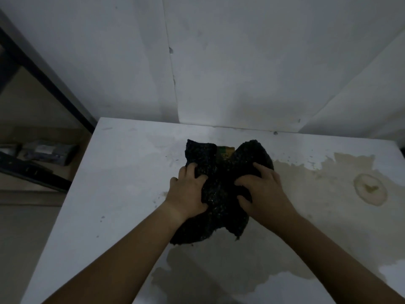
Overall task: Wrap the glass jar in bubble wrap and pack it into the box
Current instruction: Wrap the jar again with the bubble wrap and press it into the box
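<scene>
A sheet of black bubble wrap (221, 194) was shown bunched into a dark, speckled bundle near the middle of a white table (109, 183), towards its far edge. The glass jar (225, 152) was almost wholly covered: only a small patch of yellow and green label was left exposed at the far side of the bundle, in the notch between two raised flaps of wrap. The glass itself could not be made out.

The bundle was gripped from both sides. The left hand (186, 194) was closed on the left flap, its fingers curled into the wrap; the right hand (263, 189) was clamped on the right flap, with the thumb dug into the folds. The two hands were held close but apart, with a strip of wrap between them.

The tabletop was marked by broad brownish blotches, and a ring-shaped stain (370, 191) was seen well to the right. A white, creased wall (241, 62) was seen behind the table, and a dark metal frame (43, 75) with grey packets (48, 151) to its left.
</scene>
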The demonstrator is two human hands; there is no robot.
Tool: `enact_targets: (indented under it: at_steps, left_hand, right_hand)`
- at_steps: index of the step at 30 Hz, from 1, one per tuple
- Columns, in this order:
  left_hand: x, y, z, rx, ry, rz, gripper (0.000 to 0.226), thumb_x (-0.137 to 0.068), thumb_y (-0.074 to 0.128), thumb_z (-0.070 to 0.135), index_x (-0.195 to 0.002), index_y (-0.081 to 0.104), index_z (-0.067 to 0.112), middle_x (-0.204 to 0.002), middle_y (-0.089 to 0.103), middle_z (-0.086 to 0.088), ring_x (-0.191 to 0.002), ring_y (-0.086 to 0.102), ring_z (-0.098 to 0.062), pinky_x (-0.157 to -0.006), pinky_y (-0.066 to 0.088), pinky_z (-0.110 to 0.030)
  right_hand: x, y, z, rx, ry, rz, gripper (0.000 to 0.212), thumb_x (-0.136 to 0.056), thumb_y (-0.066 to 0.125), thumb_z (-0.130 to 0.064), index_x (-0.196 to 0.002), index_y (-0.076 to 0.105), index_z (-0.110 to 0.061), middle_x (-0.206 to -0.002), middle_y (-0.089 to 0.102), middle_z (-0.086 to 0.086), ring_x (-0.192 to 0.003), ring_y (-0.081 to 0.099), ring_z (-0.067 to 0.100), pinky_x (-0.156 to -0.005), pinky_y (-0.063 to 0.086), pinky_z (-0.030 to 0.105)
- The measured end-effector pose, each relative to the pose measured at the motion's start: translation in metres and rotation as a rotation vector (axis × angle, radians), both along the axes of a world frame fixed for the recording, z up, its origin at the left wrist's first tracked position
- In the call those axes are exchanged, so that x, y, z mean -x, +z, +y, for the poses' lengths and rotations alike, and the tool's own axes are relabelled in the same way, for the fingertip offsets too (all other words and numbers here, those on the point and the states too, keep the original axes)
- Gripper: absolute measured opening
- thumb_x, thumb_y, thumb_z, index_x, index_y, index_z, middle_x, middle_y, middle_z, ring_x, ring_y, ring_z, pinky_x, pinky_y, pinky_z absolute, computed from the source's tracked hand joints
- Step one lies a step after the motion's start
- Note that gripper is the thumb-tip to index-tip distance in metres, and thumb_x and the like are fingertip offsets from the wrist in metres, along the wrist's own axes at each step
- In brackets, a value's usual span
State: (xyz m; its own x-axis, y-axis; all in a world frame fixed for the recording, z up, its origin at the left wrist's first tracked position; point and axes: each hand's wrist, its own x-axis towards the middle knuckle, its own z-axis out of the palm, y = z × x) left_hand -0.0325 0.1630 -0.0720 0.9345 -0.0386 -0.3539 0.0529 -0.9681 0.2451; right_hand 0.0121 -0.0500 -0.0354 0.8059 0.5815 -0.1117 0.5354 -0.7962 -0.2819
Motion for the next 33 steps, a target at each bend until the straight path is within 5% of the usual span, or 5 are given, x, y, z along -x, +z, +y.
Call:
enact_targets:
  at_steps: [4, 10, 15, 24, 33]
  left_hand:
    - [-0.006, -0.004, -0.016, -0.079, 0.075, 0.039, 0.069, -0.078, 0.072, 0.035, -0.139, 0.041, 0.028, -0.152, 0.015, -0.011, -0.133, 0.024, -0.029, -0.102, 0.034, -0.045]
    - [-0.008, -0.004, -0.021, -0.142, 0.073, 0.040, 0.065, -0.078, 0.069, 0.029, -0.138, 0.043, 0.026, -0.148, 0.020, -0.012, -0.129, 0.029, -0.029, -0.101, 0.035, -0.043]
    - [-0.010, -0.003, -0.016, -0.108, 0.068, 0.028, 0.064, -0.077, 0.071, 0.034, -0.136, 0.047, 0.028, -0.146, 0.023, -0.011, -0.128, 0.031, -0.029, -0.099, 0.034, -0.043]
    - [-0.012, -0.001, -0.019, -0.136, 0.072, 0.055, 0.061, -0.079, 0.070, 0.026, -0.135, 0.047, 0.025, -0.144, 0.024, -0.013, -0.126, 0.031, -0.030, -0.101, 0.033, -0.044]
    - [-0.013, 0.000, -0.022, -0.175, 0.051, 0.057, 0.060, -0.080, 0.069, 0.026, -0.135, 0.047, 0.024, -0.142, 0.026, -0.013, -0.125, 0.033, -0.030, -0.100, 0.034, -0.043]
  right_hand:
    - [0.030, -0.002, -0.012, 0.199, 0.138, -0.026, 0.031, -0.067, 0.075, -0.021, -0.096, 0.076, -0.028, -0.100, 0.073, -0.014, -0.132, 0.042, 0.041, -0.108, 0.025, 0.051]
    - [0.031, -0.016, 0.015, 0.540, 0.148, 0.157, 0.030, -0.084, 0.052, -0.017, -0.109, 0.068, -0.019, -0.122, 0.061, -0.003, -0.147, -0.010, 0.041, -0.113, -0.016, 0.063]
    - [0.020, -0.020, 0.030, 0.699, 0.179, 0.177, 0.020, -0.086, 0.056, -0.029, -0.095, 0.067, -0.015, -0.105, 0.062, 0.003, -0.144, -0.014, 0.048, -0.108, -0.022, 0.066]
    - [0.017, 0.003, -0.013, 0.236, -0.191, -0.021, 0.067, -0.071, 0.063, -0.060, -0.126, 0.058, -0.022, -0.129, 0.056, 0.003, -0.130, 0.042, 0.032, -0.105, 0.034, 0.049]
    - [0.037, -0.020, -0.005, 0.151, -0.092, -0.093, 0.042, -0.059, 0.081, -0.027, -0.098, 0.075, -0.015, -0.102, 0.071, 0.002, -0.108, 0.061, 0.032, -0.087, 0.050, 0.043]
